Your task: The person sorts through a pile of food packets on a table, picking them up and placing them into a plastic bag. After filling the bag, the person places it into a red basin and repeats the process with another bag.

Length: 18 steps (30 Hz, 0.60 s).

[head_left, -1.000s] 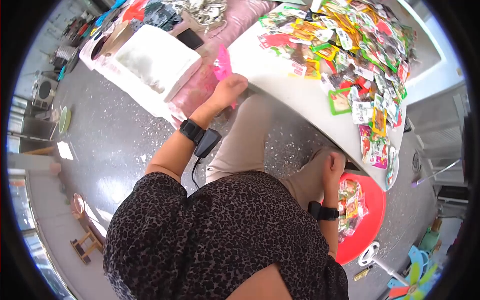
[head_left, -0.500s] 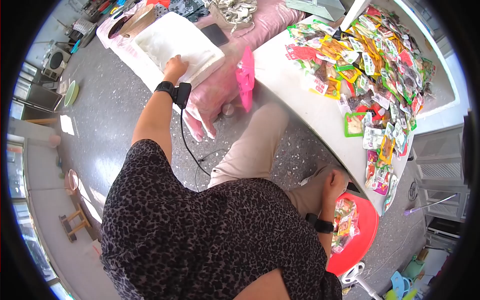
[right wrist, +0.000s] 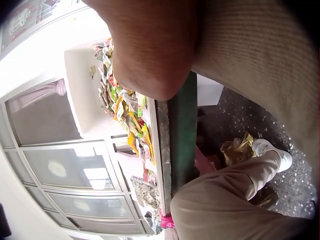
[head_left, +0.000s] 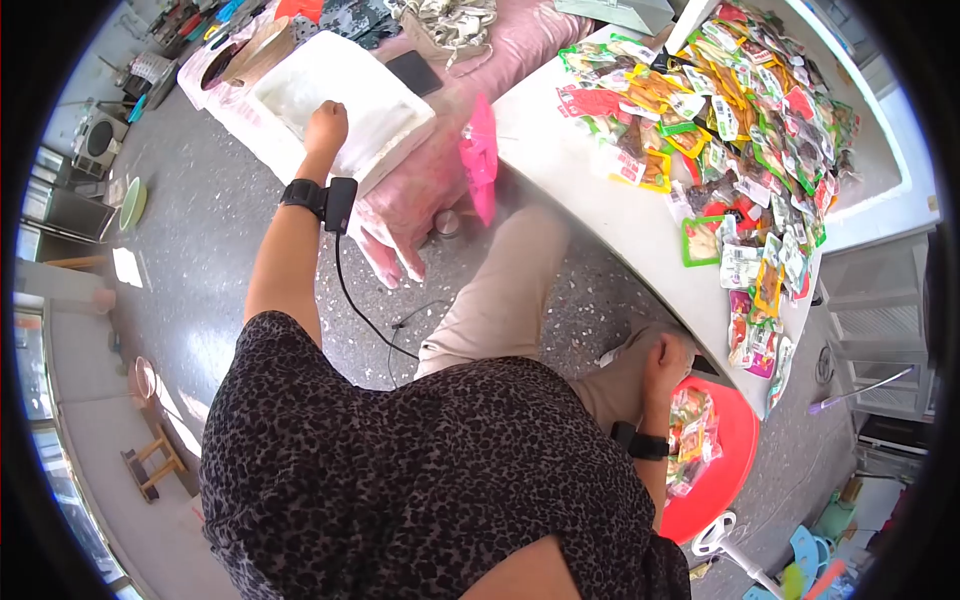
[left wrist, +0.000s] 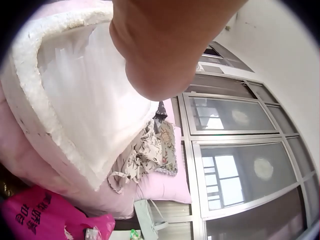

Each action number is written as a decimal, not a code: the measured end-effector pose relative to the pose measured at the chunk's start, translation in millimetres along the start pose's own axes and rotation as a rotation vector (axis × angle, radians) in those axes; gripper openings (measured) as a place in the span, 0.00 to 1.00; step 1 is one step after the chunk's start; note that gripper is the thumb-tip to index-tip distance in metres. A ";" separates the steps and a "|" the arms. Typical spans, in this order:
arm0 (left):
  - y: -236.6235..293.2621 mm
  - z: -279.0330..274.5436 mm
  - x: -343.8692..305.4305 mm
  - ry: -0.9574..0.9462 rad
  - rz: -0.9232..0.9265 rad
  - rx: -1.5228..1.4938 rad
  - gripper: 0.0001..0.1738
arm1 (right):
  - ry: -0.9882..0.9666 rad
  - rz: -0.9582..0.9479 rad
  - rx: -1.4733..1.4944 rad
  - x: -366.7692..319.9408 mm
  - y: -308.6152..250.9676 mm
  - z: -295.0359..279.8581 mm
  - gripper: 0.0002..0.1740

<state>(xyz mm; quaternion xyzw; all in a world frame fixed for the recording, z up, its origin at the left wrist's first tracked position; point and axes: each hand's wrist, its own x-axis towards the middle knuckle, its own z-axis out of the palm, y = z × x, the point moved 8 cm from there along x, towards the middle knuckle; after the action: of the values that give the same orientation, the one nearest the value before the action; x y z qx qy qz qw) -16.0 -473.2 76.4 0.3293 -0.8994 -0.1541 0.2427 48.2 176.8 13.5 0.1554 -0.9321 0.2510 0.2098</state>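
Observation:
My left hand (head_left: 328,128) is over a white foam box (head_left: 425,128), its fingers looking curled; whether they pinch the pale lining (left wrist: 90,95) is hidden. In the left wrist view only the base of that hand (left wrist: 160,55) shows, above the box rim (left wrist: 27,90). A bright pink bag (head_left: 480,150) hangs between the box and the white table (head_left: 570,150). My right hand (head_left: 668,360) lies loosely curled on my leg beside the table's edge, with nothing seen in it. Many colourful sealed packets (head_left: 740,120) are heaped on the table.
A red tub (head_left: 740,430) with packets stands below the table's near corner. Beside the foam box on the pink cover are a dark flat object (head_left: 413,73) and patterned cloth (head_left: 450,25). A cable (head_left: 355,310) runs from my left wrist. A green basin (head_left: 132,204) is on the floor.
My left hand has moved from beside the pink bag leftward to the foam box, then slightly back from its lining. The pink bag now hangs apart from that hand. My right hand stays on my leg.

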 end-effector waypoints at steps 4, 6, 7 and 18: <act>54.5 -25.0 -16.9 -0.042 0.056 -0.328 0.16 | -0.009 0.082 0.064 -4.3 13.5 6.4 0.07; 90.8 -29.9 -37.5 -0.150 0.034 -0.633 0.14 | -0.010 0.140 0.124 -3.0 18.0 6.1 0.07; 110.6 -29.8 -50.4 -0.217 0.024 -0.787 0.13 | -0.007 0.168 0.166 1.8 14.6 6.1 0.07; 264.2 17.2 -207.3 -0.756 0.027 -1.281 0.10 | -0.433 0.760 1.337 52.1 -61.5 77.1 0.22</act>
<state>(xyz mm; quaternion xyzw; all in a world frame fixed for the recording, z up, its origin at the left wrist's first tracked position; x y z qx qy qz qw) -24.1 -138.5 108.0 0.0368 -0.6597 -0.7480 0.0630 3.4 75.3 2.1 -0.0349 -0.5935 0.7752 -0.2136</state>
